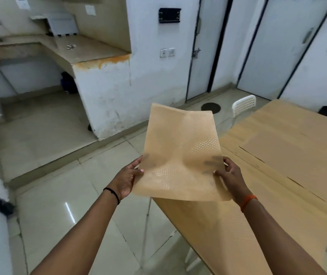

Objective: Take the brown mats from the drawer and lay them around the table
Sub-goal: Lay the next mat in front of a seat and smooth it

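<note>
A thin brown mat (180,153) with a dotted pattern hangs in the air over the near left corner of the wooden table (236,231). My left hand (128,178) pinches its left edge and my right hand (230,176) pinches its right edge. The mat's far end tilts up and away from me. Two more brown mats lie flat on the table: one (301,155) toward the far right, another (265,175) beside it nearer me. No drawer is in view.
A white perforated chair (244,105) stands at the table's far corner. A stained white counter block (103,92) rises at the left, with tiled floor (91,195) between it and the table. Grey doors (277,46) line the back wall. A dark floor drain (210,107) lies near the chair.
</note>
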